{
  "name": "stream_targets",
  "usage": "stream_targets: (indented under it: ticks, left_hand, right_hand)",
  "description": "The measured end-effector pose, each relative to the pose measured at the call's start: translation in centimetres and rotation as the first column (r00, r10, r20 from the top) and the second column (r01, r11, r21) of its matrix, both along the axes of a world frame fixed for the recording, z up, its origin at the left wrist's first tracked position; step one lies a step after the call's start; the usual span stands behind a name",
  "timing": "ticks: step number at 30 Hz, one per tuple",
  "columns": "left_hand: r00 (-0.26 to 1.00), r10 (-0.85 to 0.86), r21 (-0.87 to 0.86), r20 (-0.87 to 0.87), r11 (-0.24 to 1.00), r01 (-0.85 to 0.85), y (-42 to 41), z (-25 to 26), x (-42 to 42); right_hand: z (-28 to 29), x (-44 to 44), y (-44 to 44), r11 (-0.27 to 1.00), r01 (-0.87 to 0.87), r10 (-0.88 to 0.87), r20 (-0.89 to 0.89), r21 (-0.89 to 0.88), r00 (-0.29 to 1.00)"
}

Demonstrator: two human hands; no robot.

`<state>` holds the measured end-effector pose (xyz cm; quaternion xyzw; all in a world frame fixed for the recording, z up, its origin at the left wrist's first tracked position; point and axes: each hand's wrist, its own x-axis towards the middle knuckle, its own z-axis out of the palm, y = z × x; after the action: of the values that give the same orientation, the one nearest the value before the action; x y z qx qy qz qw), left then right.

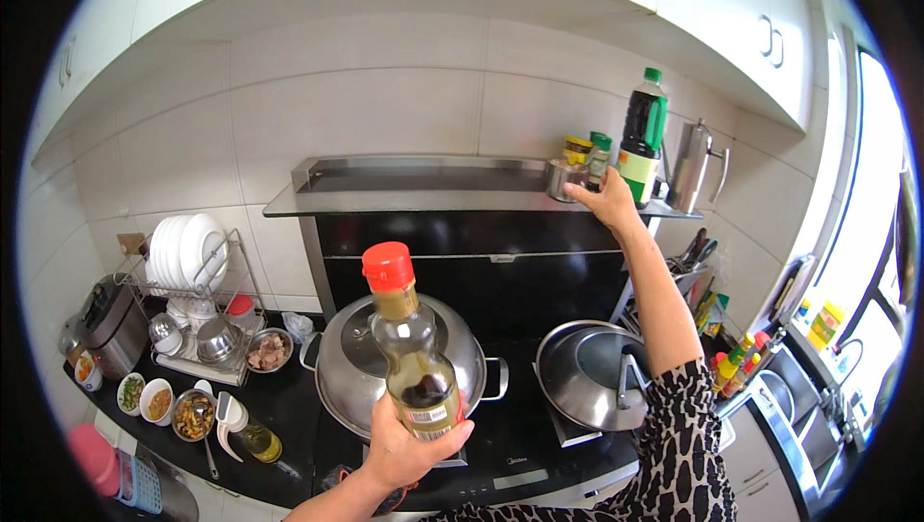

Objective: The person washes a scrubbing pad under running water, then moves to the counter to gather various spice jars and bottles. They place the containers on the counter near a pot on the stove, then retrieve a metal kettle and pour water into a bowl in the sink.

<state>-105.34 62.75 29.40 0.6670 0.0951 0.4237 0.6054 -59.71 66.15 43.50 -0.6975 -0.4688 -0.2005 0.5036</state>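
Observation:
My left hand (411, 442) grips a glass bottle (419, 370) with a red cap, tilted a little and part-filled with dark liquid. The bottle is raised in front of a lidded steel wok (332, 356). My right hand (613, 201) reaches up to the glass-edged shelf (419, 202), thumb and forefinger apart. Its thumb overlaps a small metal pot (560, 179) in the view; whether they touch is unclear. Behind the fingers stands a green-lidded jar (598, 161), beside a yellow-lidded jar (577, 149). A large dark bottle with a green cap (641, 132) stands just right of the hand.
A second lidded wok (577, 378) sits on the right burner. Left on the counter are an oil jug (260, 442), food bowls (156, 403), a bowl of meat (268, 350) and a dish rack (238, 255). A steel pitcher (691, 168) ends the shelf. Wall cabinets (729, 24) overhang.

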Motion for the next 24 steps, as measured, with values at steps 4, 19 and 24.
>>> stream_targets:
  ticks: [4, 19, 24]
  left_hand:
    - [0.997, 0.077, 0.009, -0.025, 0.997, -0.077, -0.6, -0.1, -1.4]
    - [0.998, -0.039, -0.132, 0.040, 0.990, 0.044, 0.2, -4.8, -4.5]
    - [0.963, -0.259, -0.160, 0.068, 0.950, 0.267, -2.2, -9.3, -1.4]
  right_hand:
    - [-0.9, 1.9, 5.9, 0.998, -0.055, 0.053, -0.168, -0.007, 0.984]
    - [1.8, -13.7, -6.6, 0.889, -0.383, 0.447, -0.300, 0.250, 0.843]
    - [0.1, -17.7, -20.4, 0.962, -0.212, 0.263, -0.364, 0.174, 0.893]
